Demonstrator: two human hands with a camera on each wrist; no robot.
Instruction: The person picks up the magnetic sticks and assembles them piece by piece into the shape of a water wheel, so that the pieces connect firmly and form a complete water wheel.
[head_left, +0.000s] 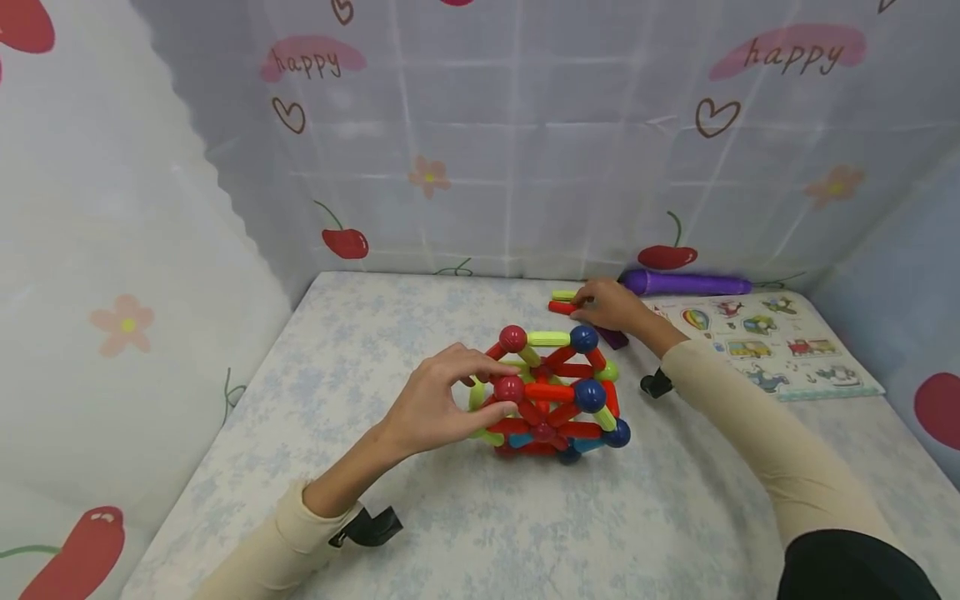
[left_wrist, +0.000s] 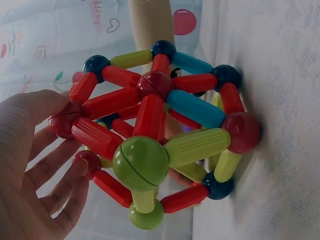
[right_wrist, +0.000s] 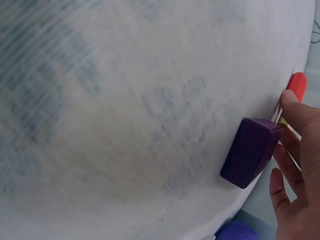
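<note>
A cage-like model of magnetic sticks and balls (head_left: pixel 551 392) stands on the table, in red, yellow-green and blue. My left hand (head_left: pixel 442 396) grips it at its left side, thumb and fingers about a red ball (head_left: pixel 509 389). In the left wrist view, the left hand (left_wrist: pixel 47 165) has its fingers at two red balls of the model. Farther back, my right hand (head_left: pixel 611 307) is at a red magnetic stick (head_left: pixel 561 307) and a yellow-green stick (head_left: pixel 562 295). Its thumb lies against the red stick (right_wrist: pixel 298 86) in the right wrist view; the other fingertips are partly hidden.
A dark purple block (right_wrist: pixel 251 152) lies beside the right hand. Behind it, a purple microphone (head_left: pixel 690 283) lies along the table's back edge. An illustrated sheet (head_left: pixel 772 342) covers the back right of the table (head_left: pixel 360 350). Printed curtains (head_left: pixel 510 150) rise behind.
</note>
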